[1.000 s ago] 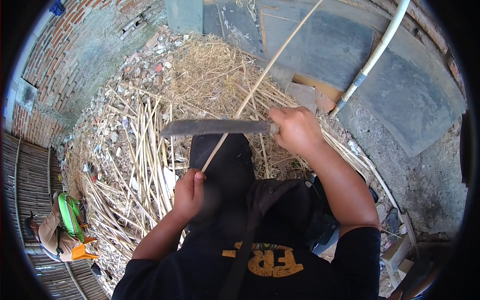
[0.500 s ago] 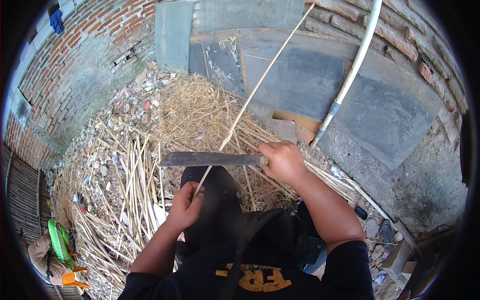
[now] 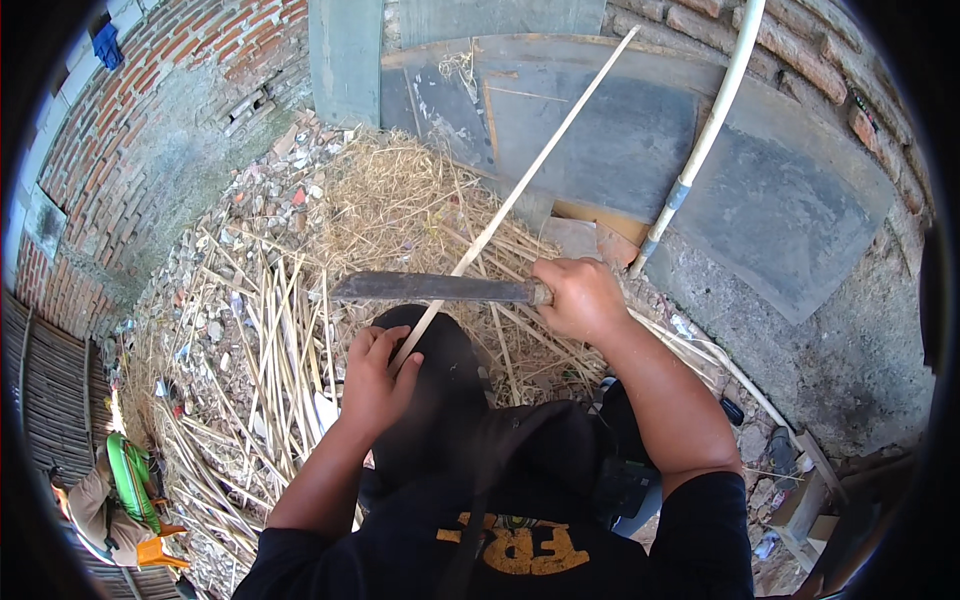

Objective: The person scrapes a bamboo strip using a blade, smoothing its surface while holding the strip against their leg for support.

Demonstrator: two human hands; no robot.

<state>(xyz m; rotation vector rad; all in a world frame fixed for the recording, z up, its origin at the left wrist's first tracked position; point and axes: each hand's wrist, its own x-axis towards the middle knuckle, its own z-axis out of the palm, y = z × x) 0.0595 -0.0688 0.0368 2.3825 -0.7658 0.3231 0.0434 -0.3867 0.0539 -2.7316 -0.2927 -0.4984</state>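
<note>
My right hand (image 3: 583, 300) is closed round the handle of a machete (image 3: 440, 288), its long dark blade pointing left. The blade lies across a long pale wooden or bamboo strip (image 3: 540, 160), which slants up and right toward the wall. Low on that strip, my left hand (image 3: 380, 372) holds its near end between thumb and fingers, over my dark-trousered knee (image 3: 445, 350). Whether the blade's edge bites into the strip cannot be made out.
Many pale strips (image 3: 285, 330) lie on the rubble at left, beside a heap of straw-like shavings (image 3: 390, 200). A white pipe (image 3: 700, 150) leans at the grey-panelled wall. At lower left, a person (image 3: 95, 505) is next to a green object (image 3: 130, 480) and an orange one (image 3: 155, 552).
Both hands and the machete have risen slightly in the picture. The strip now shows a broader face, and my left fingers are spread more along its near end.
</note>
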